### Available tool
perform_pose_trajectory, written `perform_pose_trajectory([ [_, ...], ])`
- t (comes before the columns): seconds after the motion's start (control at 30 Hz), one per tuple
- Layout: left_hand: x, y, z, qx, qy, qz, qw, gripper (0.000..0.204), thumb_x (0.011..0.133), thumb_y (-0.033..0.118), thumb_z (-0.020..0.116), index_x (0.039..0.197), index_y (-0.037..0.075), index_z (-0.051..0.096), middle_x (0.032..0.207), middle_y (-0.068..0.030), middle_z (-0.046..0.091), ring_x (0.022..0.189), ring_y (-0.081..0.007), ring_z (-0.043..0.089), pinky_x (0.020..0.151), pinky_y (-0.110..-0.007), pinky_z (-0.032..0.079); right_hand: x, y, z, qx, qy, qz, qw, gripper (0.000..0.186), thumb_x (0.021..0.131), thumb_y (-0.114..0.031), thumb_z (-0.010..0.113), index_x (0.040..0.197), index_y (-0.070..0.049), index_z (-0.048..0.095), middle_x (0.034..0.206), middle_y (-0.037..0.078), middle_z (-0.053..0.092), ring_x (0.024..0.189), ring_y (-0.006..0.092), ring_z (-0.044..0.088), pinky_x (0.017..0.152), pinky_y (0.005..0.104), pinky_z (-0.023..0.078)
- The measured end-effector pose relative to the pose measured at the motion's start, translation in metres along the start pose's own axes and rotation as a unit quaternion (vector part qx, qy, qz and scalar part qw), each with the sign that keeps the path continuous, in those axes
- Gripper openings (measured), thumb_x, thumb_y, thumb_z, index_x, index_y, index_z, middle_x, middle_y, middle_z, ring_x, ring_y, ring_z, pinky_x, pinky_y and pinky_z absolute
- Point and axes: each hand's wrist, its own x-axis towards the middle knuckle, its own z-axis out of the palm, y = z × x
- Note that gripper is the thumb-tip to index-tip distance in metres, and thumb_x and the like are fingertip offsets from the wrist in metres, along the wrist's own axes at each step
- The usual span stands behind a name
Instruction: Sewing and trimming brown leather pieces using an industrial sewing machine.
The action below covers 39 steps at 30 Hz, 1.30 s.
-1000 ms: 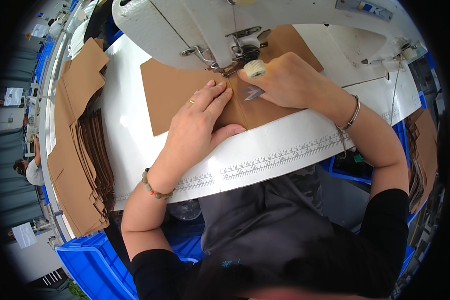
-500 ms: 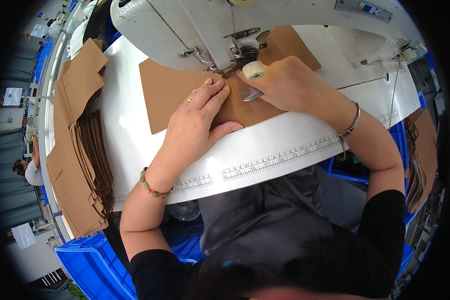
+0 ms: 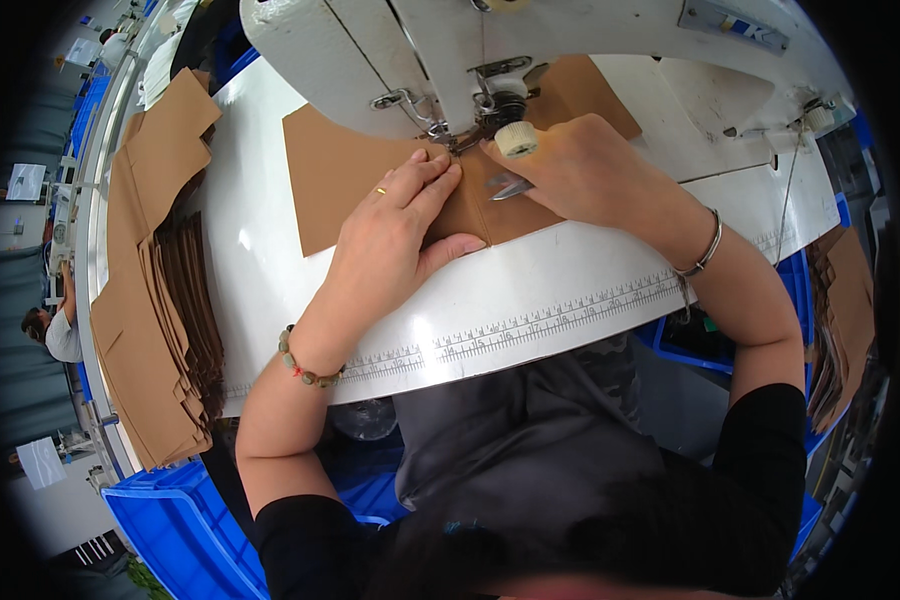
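Brown panels (image 3: 340, 190) of flat cloth or leather-like sheet lie under the needle area of a white sewing machine (image 3: 370, 60). A seam line runs from the presser foot (image 3: 454, 146) toward the near edge. My left hand (image 3: 395, 220) lies on the panel left of the seam, fingers stretched forward and thumb near the front edge. Right of the seam, my right hand (image 3: 595, 175) is closed around a small pair of metal thread snips (image 3: 510, 186), whose blades point left. Its fingertips, beside the presser foot, are partly hidden behind the machine's cream knob (image 3: 516, 140).
Stacked brown cut pieces (image 3: 155, 330) stand along the table's left side. A printed ruler (image 3: 530, 330) follows the white table's (image 3: 260, 300) front edge. Blue crates (image 3: 185, 530) sit below left and below right, with more brown pieces (image 3: 840, 320) at right. Another person (image 3: 60, 330) sits far left.
The brown panel has slid slightly farther under the machine, its near edge now closer to the needle. Both hands keep nearly the same pose, the snips still in my right hand.
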Motion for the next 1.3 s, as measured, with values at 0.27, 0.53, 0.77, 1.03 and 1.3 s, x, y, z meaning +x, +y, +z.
perform_pose_trajectory([
  [0.27, -0.001, -0.002, -0.001, -0.003, 0.008, -0.007, 1.0, 0.066, 0.083, 0.045, 0.076, 0.129, -0.001, 0.065, 0.133, -0.0137, 0.063, 0.132, -0.0349, 0.055, 0.104, -0.043, 0.05, 0.002, 0.002, -0.007, 0.042, -0.05, 0.016, 0.998, 0.047, 0.084, -0.026, 0.076, 0.128, -0.013, 0.069, 0.07, 0.013, 0.066, 0.062, 0.0279, 0.067, 0.057, 0.0388, 0.051],
  [0.53, 0.0, -0.003, 0.0, -0.001, 0.001, -0.009, 1.0, 0.065, 0.083, 0.041, 0.078, 0.131, 0.0, 0.064, 0.136, -0.0126, 0.062, 0.136, -0.0315, 0.053, 0.107, -0.041, 0.049, 0.004, -0.001, -0.006, 0.127, -0.032, 0.05, 0.99, 0.019, 0.084, -0.016, 0.072, 0.1, -0.007, 0.066, 0.086, 0.008, 0.066, 0.072, 0.03, 0.068, 0.061, 0.0419, 0.053],
  [0.77, 0.001, -0.003, 0.003, -0.005, 0.02, 0.005, 1.0, 0.064, 0.085, 0.044, 0.075, 0.129, -0.002, 0.065, 0.134, -0.0144, 0.063, 0.132, -0.0345, 0.055, 0.107, -0.044, 0.048, -0.004, 0.014, 0.015, 0.288, 0.002, 0.059, 0.956, 0.02, 0.084, -0.009, 0.072, 0.104, -0.006, 0.073, 0.082, 0.009, 0.068, 0.068, 0.0274, 0.066, 0.06, 0.039, 0.05],
  [1.03, -0.033, -0.006, -0.015, -0.013, -0.023, -0.027, 0.999, 0.066, 0.081, 0.039, 0.079, 0.134, 0.003, 0.063, 0.14, -0.0129, 0.06, 0.138, -0.034, 0.051, 0.112, -0.045, 0.044, -0.003, 0.013, -0.011, 0.365, 0.024, 0.065, 0.928, 0.023, 0.089, -0.006, 0.071, 0.111, -0.008, 0.074, 0.086, 0.007, 0.072, 0.066, 0.0124, 0.064, 0.056, 0.0273, 0.046],
  [1.3, -0.131, 0.041, -0.062, -0.014, -0.092, -0.108, 0.99, 0.068, 0.073, 0.039, 0.084, 0.131, 0.007, 0.066, 0.139, -0.0114, 0.063, 0.137, -0.034, 0.052, 0.114, -0.05, 0.042, 0.006, -0.011, -0.031, 0.185, -0.013, -0.007, 0.983, 0.017, 0.077, -0.011, 0.073, 0.091, -0.009, 0.062, 0.074, 0.004, 0.068, 0.066, 0.0256, 0.066, 0.058, 0.038, 0.049],
])
